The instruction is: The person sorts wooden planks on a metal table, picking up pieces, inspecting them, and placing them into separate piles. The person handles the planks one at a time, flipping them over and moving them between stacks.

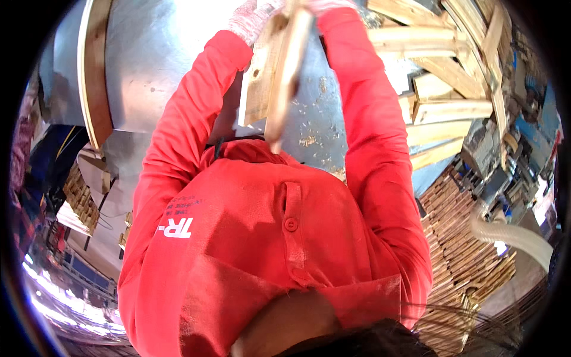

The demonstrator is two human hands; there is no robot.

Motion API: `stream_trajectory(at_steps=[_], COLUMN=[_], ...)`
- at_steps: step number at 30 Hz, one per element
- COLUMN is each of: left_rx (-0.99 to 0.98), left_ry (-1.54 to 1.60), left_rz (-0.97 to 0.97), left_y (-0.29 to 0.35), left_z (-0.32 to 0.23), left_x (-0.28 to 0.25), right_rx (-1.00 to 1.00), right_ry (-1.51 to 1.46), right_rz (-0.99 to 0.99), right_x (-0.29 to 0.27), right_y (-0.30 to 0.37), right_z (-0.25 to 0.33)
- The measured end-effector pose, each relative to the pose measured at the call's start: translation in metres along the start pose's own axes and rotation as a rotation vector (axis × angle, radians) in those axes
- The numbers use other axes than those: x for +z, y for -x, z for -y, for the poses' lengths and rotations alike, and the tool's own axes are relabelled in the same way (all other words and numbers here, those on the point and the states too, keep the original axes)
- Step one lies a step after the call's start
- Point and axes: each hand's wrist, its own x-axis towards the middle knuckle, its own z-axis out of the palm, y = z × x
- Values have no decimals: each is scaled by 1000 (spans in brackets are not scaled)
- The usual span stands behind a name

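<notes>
Two wooden boards stretch toward my body over the metal table [321, 119]. The left one, a knotty pale board [260, 80], is by my left hand [252, 21], whose glove is mottled pink and white. Its fingers are closed round the far part of this board. Alongside lies a second, narrower wooden board [289, 71], smeared by motion. My right hand [331, 5], gloved too, is closed at the far end of that narrower board; the upper picture edge cuts off most of its fingers.
Loose wooden pieces [452, 112] are heaped at the table's right. A curved-looking wooden edge board [94, 71] borders the left side. Sawdust [308, 141] dots the metal. Lower right are stacked wood strips [458, 238] and a pale flexible hose [517, 235].
</notes>
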Motion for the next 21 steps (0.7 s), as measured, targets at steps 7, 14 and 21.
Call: stream_trajectory(at_steps=[7, 14, 21], left_rx=[-101, -72, 31], left_ry=[27, 25, -459], left_rz=[-231, -243, -245], left_y=[13, 2, 1], left_z=[-16, -2, -11], left_x=[29, 27, 46], right_rx=[1239, 890, 574], right_ry=[-353, -758, -519], right_rz=[-702, -1108, -451], right_x=[-6, 48, -8], right_y=[121, 142, 139], right_z=[-30, -31, 54])
